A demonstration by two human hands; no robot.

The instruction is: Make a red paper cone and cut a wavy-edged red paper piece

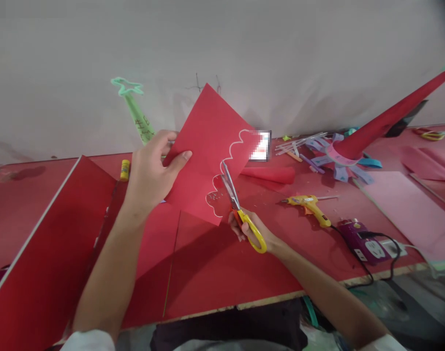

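My left hand [160,168] pinches the left edge of a sheet of red paper [203,141], thumb in front and fingers behind. A white scalloped line runs down the sheet's right side. My right hand [249,226] is wrapped around the handles of a pair of scissors [257,236], one yellow and one orange-red. Their metal blades lie at the scalloped line, parted a little. Along the lower part of that line the paper has a wavy cut edge. The sheet is held up, tilted, above the red table.
A yellow glue gun [310,204] and a purple power socket [364,241] with black cable lie to the right. Behind are a glue stick [125,170], a green cone [138,117], a red cone [394,114] with paper strips, and a rolled red sheet [273,174]. A red board [54,243] stands left.
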